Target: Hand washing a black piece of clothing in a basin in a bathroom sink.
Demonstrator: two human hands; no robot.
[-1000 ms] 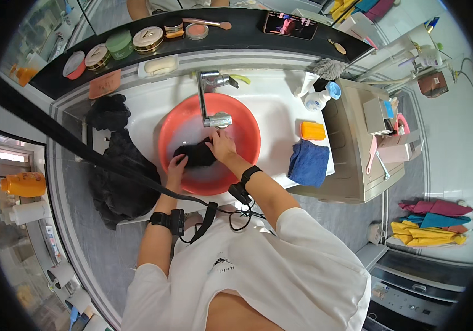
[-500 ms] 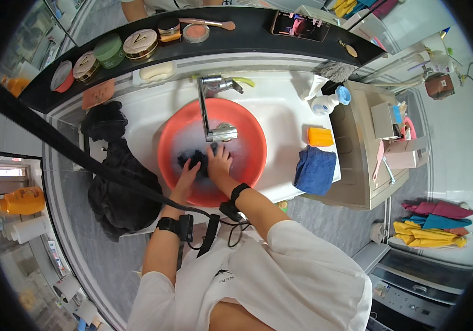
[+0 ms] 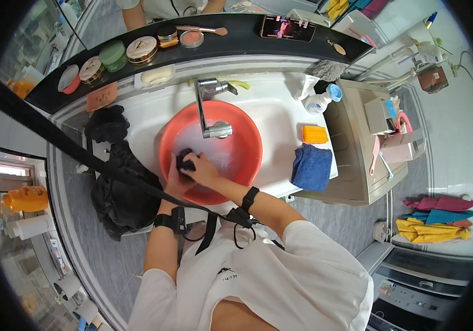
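A red-orange basin (image 3: 254, 151) with cloudy, sudsy water stands in the white sink (image 3: 278, 110) beneath a chrome faucet (image 3: 201, 107). Over the basin's left side, both hands are together on a small, wadded dark cloth (image 3: 185, 158); its exact kind does not show. My left hand (image 3: 176, 180) grips it from the left and below. From the right, my right hand (image 3: 203, 170) curls its fingers over the same cloth. Part of the cloth is hidden inside the hands.
Black garments (image 3: 124, 193) hang over the sink's left edge. At the right lie a folded blue cloth (image 3: 311, 167) and an orange soap bar (image 3: 315, 134), near a white pump bottle (image 3: 319, 102). A black shelf (image 3: 236, 44) with cosmetics and a phone runs behind.
My right hand has come left to meet the left hand. The dark cloth, lower and spread in the suds before, is now bunched between both hands. The view has shifted slightly.
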